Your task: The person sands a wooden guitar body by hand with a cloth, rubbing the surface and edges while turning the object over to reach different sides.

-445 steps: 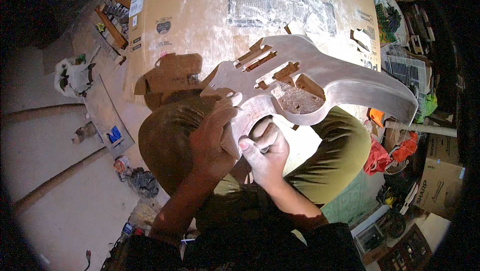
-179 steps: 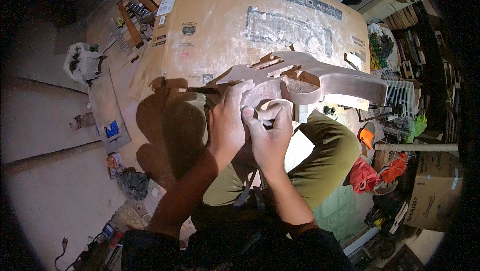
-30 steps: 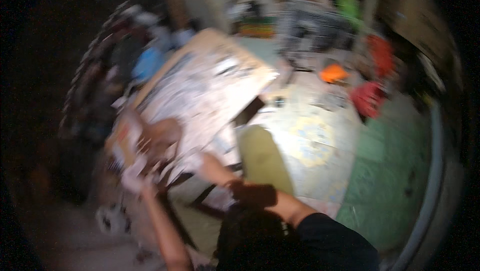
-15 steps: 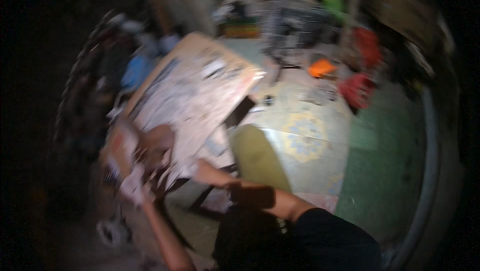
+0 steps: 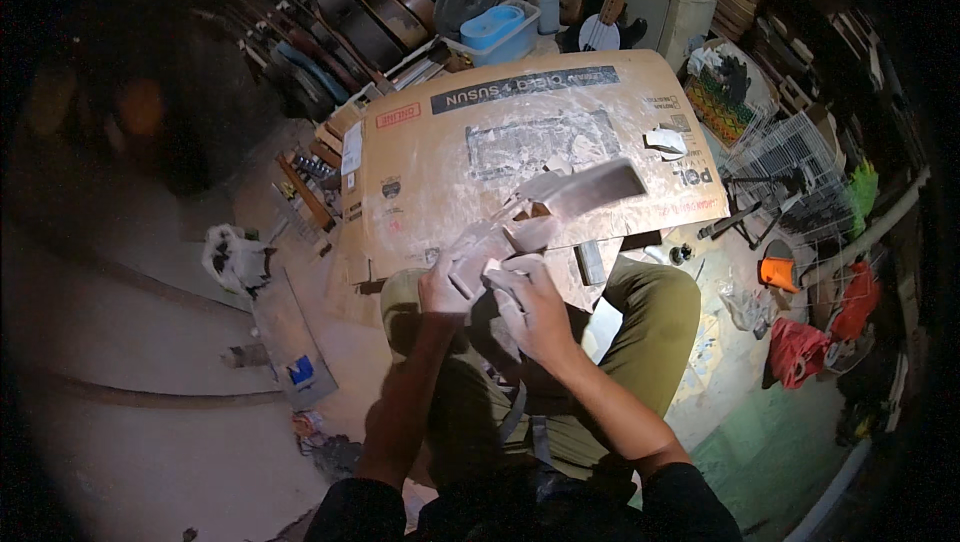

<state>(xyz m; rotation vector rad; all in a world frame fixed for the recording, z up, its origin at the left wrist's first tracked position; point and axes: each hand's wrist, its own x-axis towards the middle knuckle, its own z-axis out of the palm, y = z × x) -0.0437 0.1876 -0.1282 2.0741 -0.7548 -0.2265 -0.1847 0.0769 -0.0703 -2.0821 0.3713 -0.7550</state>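
Observation:
Between my knees I hold a pale, dust-covered carved wooden piece (image 5: 600, 189) with a long, flat, paddle-like end pointing away to the right. My left hand (image 5: 447, 280) is wrapped around its near end. Pressed against the same end is my right hand (image 5: 530, 304), fingers bent and pinched close to a small whitish edge (image 5: 491, 268); whether that is a separate thing, I cannot tell. Under the piece lies a flattened cardboard sheet (image 5: 420, 157), smeared with pale dust. A small grey block (image 5: 590, 262) rests at its near edge, and a white scrap (image 5: 666, 142) towards its right.
Several guitars (image 5: 385, 2) stand in a row at the back left, beside a tub with a blue container (image 5: 492, 28). To the right are a wire rack (image 5: 790, 162), an orange object (image 5: 778, 272) and a red bag (image 5: 797, 352). A white bundle (image 5: 235, 257) lies left.
The view has swung left and steadied, so the cardboard now sits in the middle. My hands, blurred and farther apart before, are now close together on the wooden piece.

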